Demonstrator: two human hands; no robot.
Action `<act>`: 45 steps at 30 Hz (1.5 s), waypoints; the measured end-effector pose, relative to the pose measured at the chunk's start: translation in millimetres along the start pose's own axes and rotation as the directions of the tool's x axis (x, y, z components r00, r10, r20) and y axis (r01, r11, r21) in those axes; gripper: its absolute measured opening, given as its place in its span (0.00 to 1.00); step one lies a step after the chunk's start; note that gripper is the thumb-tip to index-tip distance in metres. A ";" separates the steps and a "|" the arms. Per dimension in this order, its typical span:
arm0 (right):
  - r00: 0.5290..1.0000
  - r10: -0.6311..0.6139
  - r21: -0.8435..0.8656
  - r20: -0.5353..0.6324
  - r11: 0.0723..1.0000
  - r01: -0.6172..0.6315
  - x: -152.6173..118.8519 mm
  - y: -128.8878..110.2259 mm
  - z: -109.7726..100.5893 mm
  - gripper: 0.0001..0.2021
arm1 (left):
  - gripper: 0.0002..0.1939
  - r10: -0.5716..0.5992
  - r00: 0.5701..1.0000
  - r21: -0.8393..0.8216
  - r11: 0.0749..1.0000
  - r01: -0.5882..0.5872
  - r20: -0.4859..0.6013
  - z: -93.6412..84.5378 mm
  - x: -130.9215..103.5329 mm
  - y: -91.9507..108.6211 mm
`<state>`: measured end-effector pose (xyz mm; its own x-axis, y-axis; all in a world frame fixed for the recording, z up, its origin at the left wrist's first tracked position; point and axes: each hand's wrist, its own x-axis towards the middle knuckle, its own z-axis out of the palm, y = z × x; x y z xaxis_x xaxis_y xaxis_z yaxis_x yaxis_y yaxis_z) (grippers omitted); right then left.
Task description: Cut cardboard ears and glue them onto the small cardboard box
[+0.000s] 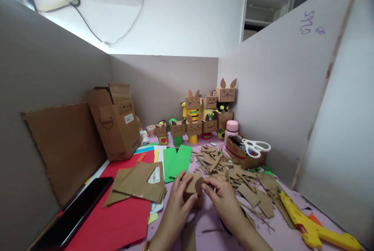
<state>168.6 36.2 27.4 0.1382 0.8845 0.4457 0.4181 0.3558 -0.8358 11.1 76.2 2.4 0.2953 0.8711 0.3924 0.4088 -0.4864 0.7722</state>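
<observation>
My left hand [179,200] is closed round the left side of a small brown cardboard box [190,184], near the front middle of the table. At the box's right side, my right hand [219,196] pinches a small rounded cardboard piece [199,184] against it. The piece is darker than the box face. A strip of cardboard [189,237] lies below the hands. Green paper sheets [181,160] lie just beyond my left hand, and cardboard scraps [233,173] spread beyond my right hand.
Cardboard animal figures [194,127] stand at the back. A yellow glue gun [309,223] lies front right, white scissors [255,147] rest on an open box [239,153]. Red paper [117,220], a black phone [76,212] and a tall carton [117,126] are at left.
</observation>
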 end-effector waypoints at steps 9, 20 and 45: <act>1.000 0.015 -0.002 0.010 1.000 -0.015 -1.5 -1.5 3.4 0.14 | 0.23 -0.010 1.000 0.020 1.000 0.010 0.007 1.4 -1.5 -1.3; 0.998 0.061 0.078 0.006 0.995 -0.062 -2.5 4.5 5.1 0.14 | 0.24 -0.030 0.999 0.025 0.999 0.030 0.012 3.6 -2.5 0.9; 0.989 0.123 0.415 0.077 0.898 -0.144 -19.4 -4.1 5.8 0.22 | 0.13 -0.103 0.993 -0.377 0.923 0.074 -0.059 0.0 -24.2 39.8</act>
<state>159.0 19.3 20.3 0.1187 0.9422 0.3134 -0.0171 0.3176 -0.9481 20.2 35.7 23.7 0.2000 0.9192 0.3393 0.0738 -0.3594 0.9303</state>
